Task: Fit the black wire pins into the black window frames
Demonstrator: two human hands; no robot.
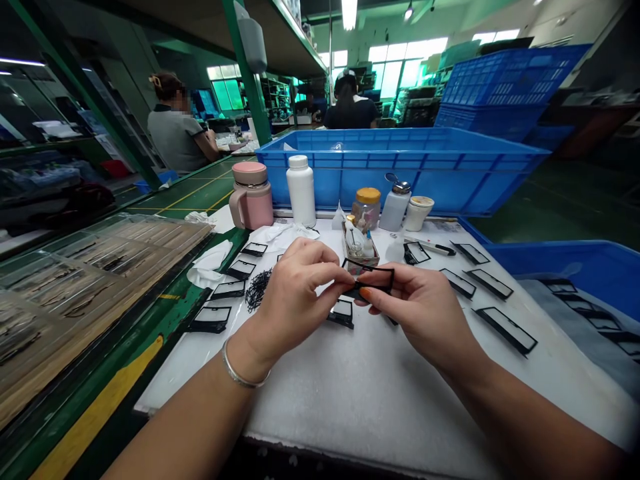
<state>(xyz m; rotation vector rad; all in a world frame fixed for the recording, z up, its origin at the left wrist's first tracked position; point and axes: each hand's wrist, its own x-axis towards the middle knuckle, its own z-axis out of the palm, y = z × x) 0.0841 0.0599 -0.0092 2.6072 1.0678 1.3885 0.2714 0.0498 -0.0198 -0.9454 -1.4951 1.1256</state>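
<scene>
Above the white work board point(360, 393), my right hand point(420, 307) grips a small black rectangular frame point(383, 280) with a clear opening. Its thumb lies on the near edge, fingers behind. My left hand point(300, 293) is closed in a pinch, thumb and index fingertips touching the frame's near left part. Whether a small piece sits between those fingertips is hidden. Beside the left hand lies a heap of thin black strips point(257, 290), partly covered. Similar black frames lie to the left point(210, 319) and right point(506, 329); another frame point(343, 312) is below the hands.
Behind the hands stand a small box of bottles point(359, 248), a white bottle point(301, 193), a pink mug point(251, 197), a pump bottle point(395, 207) and a large blue crate point(405, 173). A cutter knife point(433, 247) lies back right. Two people sit farther off.
</scene>
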